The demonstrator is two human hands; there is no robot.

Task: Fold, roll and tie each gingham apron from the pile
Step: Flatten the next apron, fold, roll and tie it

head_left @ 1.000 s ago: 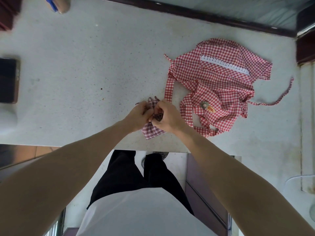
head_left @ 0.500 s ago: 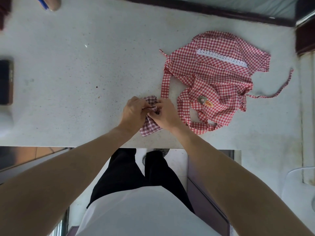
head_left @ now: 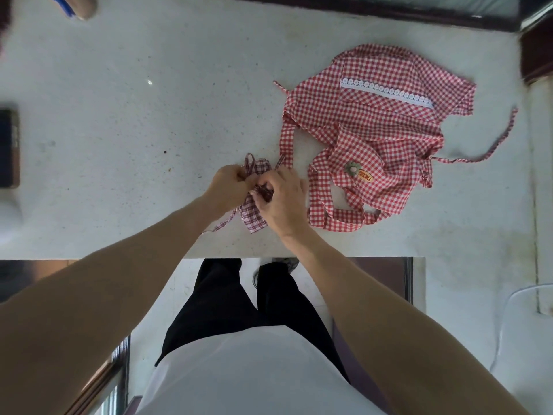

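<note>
A small rolled bundle of dark red gingham apron (head_left: 253,215) lies near the front edge of the white counter (head_left: 125,121). My left hand (head_left: 229,187) and my right hand (head_left: 282,202) meet over it, and both pinch its thin ties. A loop of tie (head_left: 250,163) sticks up beyond my fingers, and a loose tie end (head_left: 223,224) trails toward the counter edge. To the right lies a crumpled bright red gingham apron (head_left: 380,136) with a white lace strip (head_left: 386,91) and a small badge; its straps spread out around it.
A dark phone (head_left: 9,148) lies at the counter's left edge. A blue and tan object (head_left: 77,6) sits at the far left corner. A dark ledge (head_left: 374,7) runs along the back. A white cable (head_left: 508,313) loops at the right. My legs show below the counter edge.
My hands have shifted slightly on the bundle. A tie loop now stands out beyond my fingers and a loose tie end trails toward the front edge. The bright red apron has not moved.
</note>
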